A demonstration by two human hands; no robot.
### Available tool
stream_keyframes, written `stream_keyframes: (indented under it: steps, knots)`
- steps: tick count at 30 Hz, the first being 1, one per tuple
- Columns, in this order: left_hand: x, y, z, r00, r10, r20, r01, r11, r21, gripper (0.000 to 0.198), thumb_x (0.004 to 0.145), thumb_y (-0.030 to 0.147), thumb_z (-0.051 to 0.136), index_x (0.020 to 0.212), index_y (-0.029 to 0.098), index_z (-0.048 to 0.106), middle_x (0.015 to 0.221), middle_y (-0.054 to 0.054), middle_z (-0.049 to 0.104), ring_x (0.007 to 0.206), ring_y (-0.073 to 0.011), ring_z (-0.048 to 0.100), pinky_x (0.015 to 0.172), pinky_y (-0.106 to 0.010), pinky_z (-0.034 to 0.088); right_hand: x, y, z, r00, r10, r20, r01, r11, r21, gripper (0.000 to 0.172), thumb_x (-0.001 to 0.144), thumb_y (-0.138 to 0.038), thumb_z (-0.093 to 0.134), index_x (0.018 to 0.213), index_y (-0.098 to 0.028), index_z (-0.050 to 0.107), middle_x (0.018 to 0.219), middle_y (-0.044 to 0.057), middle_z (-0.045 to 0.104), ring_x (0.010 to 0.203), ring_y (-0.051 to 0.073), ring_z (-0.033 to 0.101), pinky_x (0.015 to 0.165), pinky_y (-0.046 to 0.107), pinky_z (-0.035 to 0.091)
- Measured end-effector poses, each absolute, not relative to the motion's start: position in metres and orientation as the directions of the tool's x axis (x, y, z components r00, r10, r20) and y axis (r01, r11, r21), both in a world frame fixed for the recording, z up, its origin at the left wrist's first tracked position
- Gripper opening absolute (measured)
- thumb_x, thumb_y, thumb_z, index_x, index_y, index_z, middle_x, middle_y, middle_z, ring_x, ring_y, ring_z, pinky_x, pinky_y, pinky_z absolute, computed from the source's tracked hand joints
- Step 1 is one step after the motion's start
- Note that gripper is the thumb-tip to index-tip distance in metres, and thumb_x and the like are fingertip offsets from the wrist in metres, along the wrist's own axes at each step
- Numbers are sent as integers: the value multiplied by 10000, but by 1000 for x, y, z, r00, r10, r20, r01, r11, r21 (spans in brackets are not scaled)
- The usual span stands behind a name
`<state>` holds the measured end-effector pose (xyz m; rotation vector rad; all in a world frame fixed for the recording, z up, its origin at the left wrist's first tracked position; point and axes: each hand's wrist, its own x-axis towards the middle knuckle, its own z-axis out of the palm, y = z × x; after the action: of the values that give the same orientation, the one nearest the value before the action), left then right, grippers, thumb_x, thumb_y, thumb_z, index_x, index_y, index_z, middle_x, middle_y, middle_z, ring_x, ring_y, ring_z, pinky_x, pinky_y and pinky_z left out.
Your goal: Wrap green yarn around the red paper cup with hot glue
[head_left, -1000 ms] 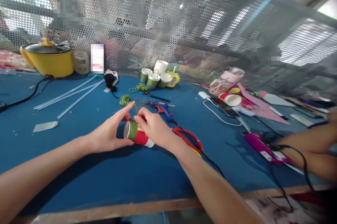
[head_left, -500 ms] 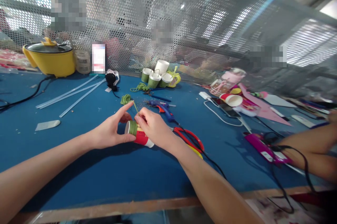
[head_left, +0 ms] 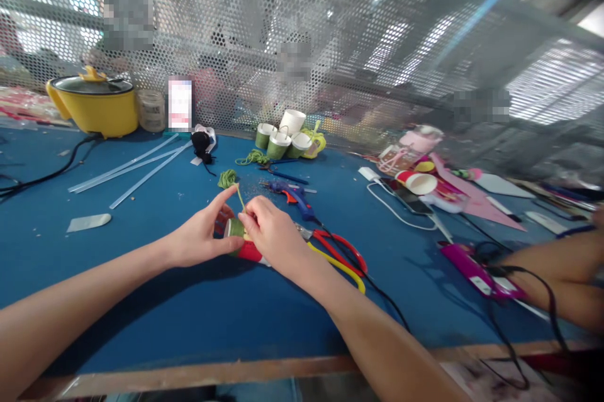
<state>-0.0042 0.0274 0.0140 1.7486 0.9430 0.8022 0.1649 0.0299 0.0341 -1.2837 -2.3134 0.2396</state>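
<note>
A red and white paper cup (head_left: 250,252) lies on its side above the blue table, its left part wrapped in green yarn (head_left: 234,229). My left hand (head_left: 207,235) grips the cup at its left end, thumb along the near side, index finger raised with a strand of yarn running over its tip. My right hand (head_left: 268,229) is closed, pinching the yarn strand (head_left: 241,198) at the cup's upper side and hiding much of the cup. Just beyond the fingers sits a small bundle of green yarn (head_left: 228,178).
Right of my hands lie red and yellow handled scissors (head_left: 346,257) and a blue glue gun (head_left: 295,195) with its cord. Yarn-wrapped cups (head_left: 278,145) and pliers (head_left: 283,174) stand or lie behind. Glue sticks (head_left: 141,175) are left; a purple power strip (head_left: 476,270) and another person's arm (head_left: 561,263) are right.
My right hand has shifted slightly along the cup, covering more of it. The yarn strand still runs up to my left index finger. The scissors' yellow handle shows more, and the view has moved slightly.
</note>
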Motion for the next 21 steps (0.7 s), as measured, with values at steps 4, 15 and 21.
stream_keyframes:
  steps: [4,15,21]
  knots:
    - [-4,27,10,496,859,124,205,-255,945,860,727,271,596,1421,199,92,1003,-56,480,872,-203,520,762,-369,443,166,29,38,-455,822,343,702,568,-430,172,851,-173,477,699,-209,404,736,6,494,662,140,481,635,271,383]
    - [-3,28,7,551,804,224,174,-373,912,548,748,256,624,1237,174,391,997,-63,516,922,-235,514,838,-426,453,132,69,80,-461,846,268,564,513,-647,74,751,-154,566,677,-158,571,659,-10,580,608,110,517,601,243,408]
    - [-5,29,1,533,825,188,208,-343,916,744,735,277,613,1363,211,218,987,-44,464,879,-213,503,806,-410,444,102,94,99,-649,746,153,515,578,-633,108,759,-228,614,722,-132,645,695,16,641,653,115,568,591,226,427]
